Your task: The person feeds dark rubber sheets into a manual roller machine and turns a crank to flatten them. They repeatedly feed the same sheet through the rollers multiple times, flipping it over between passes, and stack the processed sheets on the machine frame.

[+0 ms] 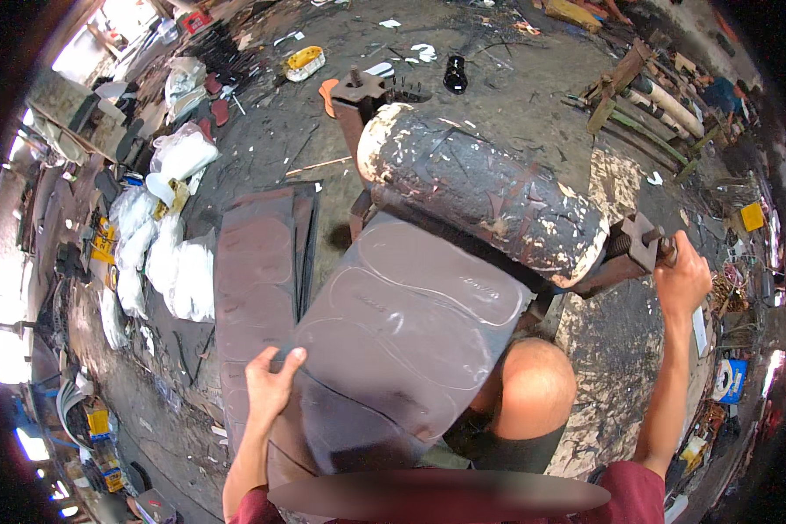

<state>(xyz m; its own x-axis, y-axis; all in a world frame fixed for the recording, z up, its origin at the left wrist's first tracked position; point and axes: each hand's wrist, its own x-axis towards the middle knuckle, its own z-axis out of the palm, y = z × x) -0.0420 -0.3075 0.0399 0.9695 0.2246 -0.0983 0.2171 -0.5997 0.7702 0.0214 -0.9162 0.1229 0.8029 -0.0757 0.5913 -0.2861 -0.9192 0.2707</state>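
Note:
My left hand (272, 377) pinches the left edge of a dark rubber sheet (393, 327) marked with shoe-sole outlines. The sheet slopes up across my lap toward a thick roller (485, 192), dark with flaking cream patches, in an iron frame. Its far edge lies at the bar along the roller's near side; whether it runs beneath the roller is hidden. At the right end of the frame, my right hand (683, 278) is wrapped round a crank handle (668, 251) beside the metal end block (629, 246). My bare knee (533, 389) shows below the sheet's right edge.
More dark sole sheets (258, 262) lie stacked left of the roller. White plastic bags (183, 271) sit farther left. A wooden rack (642, 109) stands at the far right. On the floor beyond the roller are a black sandal (455, 74) and a yellow-and-white bundle (304, 63).

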